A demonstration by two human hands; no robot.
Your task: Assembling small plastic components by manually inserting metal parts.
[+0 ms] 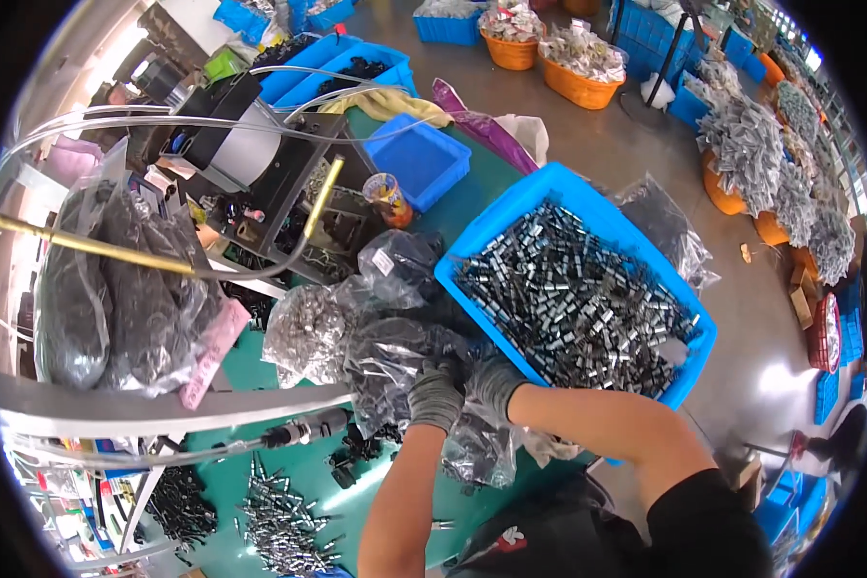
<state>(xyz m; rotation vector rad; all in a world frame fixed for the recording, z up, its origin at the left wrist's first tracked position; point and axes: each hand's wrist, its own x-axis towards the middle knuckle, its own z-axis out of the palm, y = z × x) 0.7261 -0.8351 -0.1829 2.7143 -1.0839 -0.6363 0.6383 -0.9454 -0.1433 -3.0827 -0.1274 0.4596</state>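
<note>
I see the brownish-grey floor [669, 144] sweep from one o'clock to four, white glare [780, 379] shining on it past three, bright windows [814, 58] at two, and a green worktop [308, 458] reaching toward seven.

This is a workshop; metal parts [284, 525] lie heaped on the bench [308, 467]. Loaded orange tubs [580, 90] stand on the floor [636, 144].

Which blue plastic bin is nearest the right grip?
The large rectangular blue bin heaped with small silvery metallic parts; its side is beside the gray gloved right grip. Other blue bins sit farther off.
</note>
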